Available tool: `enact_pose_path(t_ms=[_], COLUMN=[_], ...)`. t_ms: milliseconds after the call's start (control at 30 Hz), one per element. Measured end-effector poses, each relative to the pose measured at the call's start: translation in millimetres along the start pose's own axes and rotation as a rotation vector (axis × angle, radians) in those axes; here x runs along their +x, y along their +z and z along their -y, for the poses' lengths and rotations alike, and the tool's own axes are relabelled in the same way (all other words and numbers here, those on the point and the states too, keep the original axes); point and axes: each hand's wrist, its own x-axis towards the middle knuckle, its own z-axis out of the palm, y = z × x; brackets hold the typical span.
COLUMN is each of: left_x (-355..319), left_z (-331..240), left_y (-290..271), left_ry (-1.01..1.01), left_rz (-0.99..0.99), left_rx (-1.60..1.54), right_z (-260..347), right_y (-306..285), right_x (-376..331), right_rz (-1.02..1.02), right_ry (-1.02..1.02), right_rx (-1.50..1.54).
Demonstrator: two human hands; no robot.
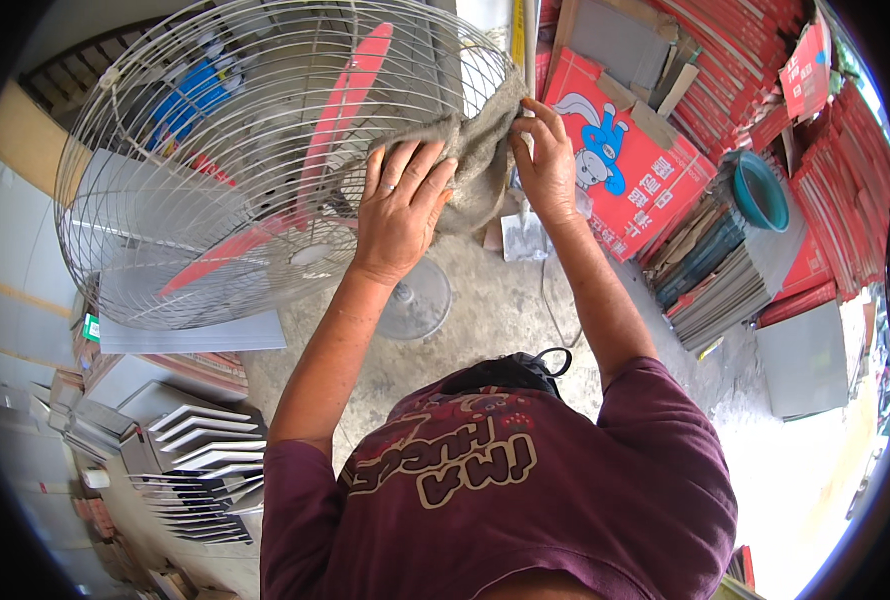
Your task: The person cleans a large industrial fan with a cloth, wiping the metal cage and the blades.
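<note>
A large pedestal fan with a silver wire guard (165,170) and red blades (340,105) stands in front of me. A grey cloth (480,150) is pressed against the right side of the guard. My left hand (403,205) lies flat on the cloth, fingers spread, a ring on one finger. My right hand (545,160) pinches the cloth's right edge at the guard's rim. The fan's round base (420,300) shows below my left wrist on the concrete floor.
Red printed cartons (630,165) and stacked flat cardboard lean at the right, with a teal bowl (760,190) on top. Grey and white sheets (200,455) are piled at the lower left. A cable (550,300) runs across the floor.
</note>
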Motion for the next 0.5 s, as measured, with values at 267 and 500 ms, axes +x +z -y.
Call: enact_pose_path(t_ms=[267,500], left_x=[3.1,-2.9], left_z=[-1.4,-7.3], left_y=[14.4,24.5], left_ry=[0.014,-0.036], left_rz=[-0.042,-0.019], left_rx=[0.001,0.019], right_z=[-9.5,-19.2], right_y=[12.7,21.4], right_x=[-7.4,3.0], right_rz=[-0.063,-0.123], right_ry=[0.250,0.298], right_rx=[0.307,0.405])
